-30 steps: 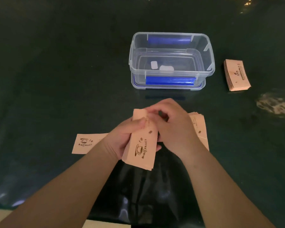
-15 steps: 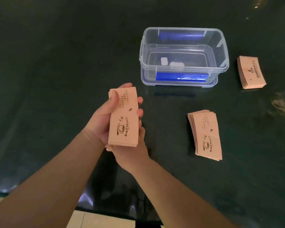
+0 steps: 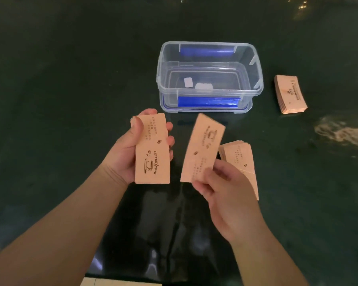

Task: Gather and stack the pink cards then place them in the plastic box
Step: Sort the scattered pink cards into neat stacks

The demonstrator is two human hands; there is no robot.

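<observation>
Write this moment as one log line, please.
left hand: holds pink card stack | right hand: pinches single pink card | clear plastic box: no cards inside | loose piles: two on dark table

A dark green counter (image 3: 60, 100) fills the view — dim light, a pale glare patch (image 3: 343, 133) at right, a light floor strip (image 3: 116, 282) below its near edge.

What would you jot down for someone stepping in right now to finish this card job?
Left hand: holds a stack of pink cards.
Right hand: pinches a single card, printed the other way round.
On the table: one pile beside the right hand, another pile right of the plastic box.
Done: some cards gathered.
Left: merge everything, place in box, which holds no cards yet.
</observation>
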